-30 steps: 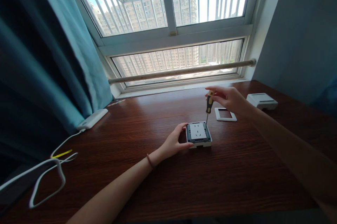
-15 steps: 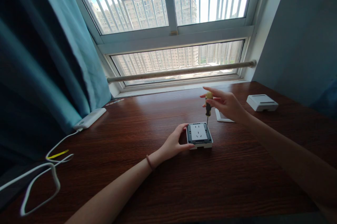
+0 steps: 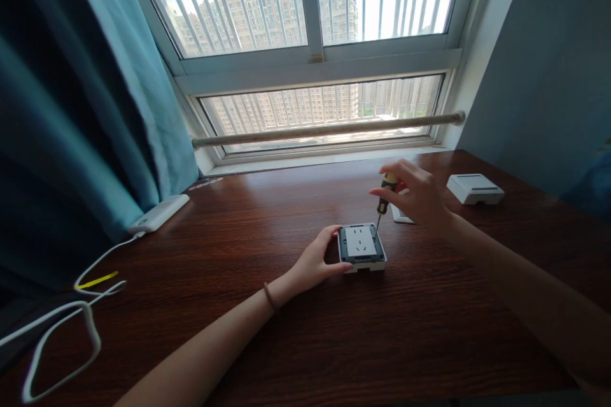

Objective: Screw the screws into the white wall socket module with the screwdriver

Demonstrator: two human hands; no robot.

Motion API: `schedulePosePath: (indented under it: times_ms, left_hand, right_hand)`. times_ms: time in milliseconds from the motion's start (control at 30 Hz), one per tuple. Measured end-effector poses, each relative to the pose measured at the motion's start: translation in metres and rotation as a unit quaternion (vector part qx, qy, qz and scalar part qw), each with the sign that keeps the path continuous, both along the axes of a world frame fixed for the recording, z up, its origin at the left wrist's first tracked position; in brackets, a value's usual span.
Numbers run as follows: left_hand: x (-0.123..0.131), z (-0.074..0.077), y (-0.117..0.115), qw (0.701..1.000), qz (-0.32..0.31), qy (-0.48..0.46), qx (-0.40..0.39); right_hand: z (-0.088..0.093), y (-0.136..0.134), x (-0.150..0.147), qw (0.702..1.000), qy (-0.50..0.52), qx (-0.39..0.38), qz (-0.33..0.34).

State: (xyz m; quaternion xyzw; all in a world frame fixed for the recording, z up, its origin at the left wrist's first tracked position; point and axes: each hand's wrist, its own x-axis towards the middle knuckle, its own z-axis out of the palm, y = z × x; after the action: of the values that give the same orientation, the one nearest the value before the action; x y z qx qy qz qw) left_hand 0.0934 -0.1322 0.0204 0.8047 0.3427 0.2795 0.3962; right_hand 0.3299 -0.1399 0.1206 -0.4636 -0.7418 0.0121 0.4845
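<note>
A wall socket (image 3: pixel 361 242) in a white mounting box lies face up on the brown table, its dark inner frame exposed. My left hand (image 3: pixel 321 255) grips the box by its left side, thumb at the near edge and fingers at the far corner. In my right hand (image 3: pixel 414 192) is a screwdriver (image 3: pixel 384 199) with a yellow and black handle, tilted slightly to the right. Its tip meets the right side of the socket's frame, near a screw hole. Behind the right hand a white cover frame (image 3: pixel 401 214) lies flat, partly hidden.
Another white box (image 3: pixel 475 188) sits at the back right of the table (image 3: pixel 267 337). On the left, by the blue curtain (image 3: pixel 157 139), lies a white device (image 3: pixel 160 213) with a white cable (image 3: pixel 98 334) and a yellow tie (image 3: pixel 98 280). A rail (image 3: pixel 329 131) crosses the window.
My right hand has turned, its fingers now curled more around the handle, and the screwdriver leans further right. My left hand and the socket stay in place.
</note>
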Motion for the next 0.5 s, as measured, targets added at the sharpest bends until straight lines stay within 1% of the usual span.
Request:
schedulePosePath:
  times_ms: [67, 133, 200, 233, 267, 300, 333, 400, 433, 500]
  left_hand:
    - [0.000, 0.000, 0.000, 1.000, 0.000, 0.001, 0.005]
    - [0.000, -0.001, 0.001, 1.000, 0.000, 0.002, 0.009]
    - [0.000, -0.001, 0.001, 1.000, 0.001, 0.003, 0.009]
    - [0.000, -0.001, 0.001, 1.000, 0.001, 0.004, 0.007]
    - [0.000, -0.001, 0.001, 1.000, 0.002, 0.004, 0.006]
    - [0.000, -0.001, 0.000, 1.000, 0.002, 0.005, 0.004]
    - [0.000, -0.001, 0.000, 1.000, 0.003, 0.005, 0.003]
    - [0.000, -0.001, 0.000, 1.000, 0.004, 0.003, 0.002]
    - [0.000, -0.001, 0.000, 1.000, 0.004, 0.002, 0.002]
    - [0.000, -0.001, 0.000, 1.000, 0.003, 0.000, 0.002]
  right_hand:
    - [0.004, -0.002, 0.002, 0.999, -0.029, -0.002, 0.030]
    - [0.010, -0.004, 0.006, 0.993, -0.013, -0.061, 0.102]
    - [0.016, -0.004, 0.012, 0.974, 0.018, -0.138, 0.178]
    - [0.018, -0.003, 0.015, 0.963, 0.030, -0.172, 0.204]
    - [0.019, -0.002, 0.017, 0.957, 0.037, -0.192, 0.214]
    - [0.020, -0.001, 0.019, 0.958, 0.037, -0.196, 0.204]
    - [0.019, 0.000, 0.020, 0.967, 0.032, -0.184, 0.171]
    - [0.017, 0.001, 0.018, 0.989, 0.003, -0.133, 0.064]
    - [0.015, 0.002, 0.016, 0.995, -0.012, -0.102, 0.005]
    - [0.011, 0.003, 0.010, 0.994, -0.034, -0.056, -0.089]
